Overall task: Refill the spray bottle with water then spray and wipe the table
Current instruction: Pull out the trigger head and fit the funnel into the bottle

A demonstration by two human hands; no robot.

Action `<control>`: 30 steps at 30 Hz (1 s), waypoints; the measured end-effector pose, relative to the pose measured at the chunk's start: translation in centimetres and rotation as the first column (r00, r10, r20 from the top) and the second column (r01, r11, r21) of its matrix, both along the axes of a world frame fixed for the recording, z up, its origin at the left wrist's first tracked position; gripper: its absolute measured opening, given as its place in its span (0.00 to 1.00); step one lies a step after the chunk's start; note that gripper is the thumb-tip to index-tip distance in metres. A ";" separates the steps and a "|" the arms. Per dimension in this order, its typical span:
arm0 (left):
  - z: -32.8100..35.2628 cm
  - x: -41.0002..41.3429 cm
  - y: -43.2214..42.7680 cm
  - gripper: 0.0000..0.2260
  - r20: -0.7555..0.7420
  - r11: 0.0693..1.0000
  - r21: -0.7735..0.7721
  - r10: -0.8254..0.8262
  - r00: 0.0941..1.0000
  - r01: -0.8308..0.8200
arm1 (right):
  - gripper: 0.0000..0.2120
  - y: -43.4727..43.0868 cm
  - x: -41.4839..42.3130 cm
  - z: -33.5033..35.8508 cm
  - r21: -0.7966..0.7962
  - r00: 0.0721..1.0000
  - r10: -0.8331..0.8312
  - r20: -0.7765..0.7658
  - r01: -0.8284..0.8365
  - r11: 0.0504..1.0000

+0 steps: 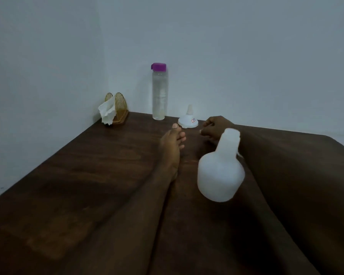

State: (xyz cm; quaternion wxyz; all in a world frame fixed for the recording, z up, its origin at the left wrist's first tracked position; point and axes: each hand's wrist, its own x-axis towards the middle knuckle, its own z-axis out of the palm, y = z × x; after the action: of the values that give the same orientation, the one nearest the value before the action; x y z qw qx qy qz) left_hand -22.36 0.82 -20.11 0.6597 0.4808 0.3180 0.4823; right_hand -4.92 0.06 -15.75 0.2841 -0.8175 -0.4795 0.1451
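Spray bottle (220, 171): white, translucent, on the dark wood counter (83, 179), right of centre. Long axis runs from the broad rounded base, nearest the viewer, to the narrow neck, which points up and toward the far wall. No spray head seen on the neck. Blurred; cannot tell whether the base sits flat on the counter.

Left grip (172, 143): fingers straight and held together, pointing toward the far wall, holding nothing, low over the counter left of the bottle.

Right grip (214, 127): fingers curled, just behind the bottle neck, which hides part of it. Cannot tell whether it holds anything. Forearm very dark and merges with the wood.

At the back: a clear water bottle (158, 92) with a purple cap, upright; a white funnel (188, 120), spout up, near the right grip; a gold napkin holder (120, 108) with a tissue (107, 113) in the corner.
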 end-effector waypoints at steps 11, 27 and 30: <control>-1.0 2.5 3.3 0.13 -0.059 0.995 0.012 0.096 0.994 -0.095 | 0.42 6.2 1.8 -1.8 -0.028 0.998 0.064 -0.015 -0.064 0.998; -1.0 2.9 3.8 0.13 -0.139 0.999 0.015 0.042 0.989 -0.040 | 0.40 9.5 3.2 -3.5 -0.055 0.974 0.083 0.210 -0.073 0.996; -0.8 2.9 3.8 0.13 -0.141 0.999 0.017 0.045 0.989 -0.043 | 0.35 9.1 3.0 -3.4 -0.025 0.970 0.075 0.230 -0.071 0.997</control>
State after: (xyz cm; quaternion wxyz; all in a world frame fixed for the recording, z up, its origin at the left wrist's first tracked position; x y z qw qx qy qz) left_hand -19.47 4.63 -20.93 0.6212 0.5111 0.3711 0.4638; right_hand -1.95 9.19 -19.19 0.2142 -0.8130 -0.5378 0.0632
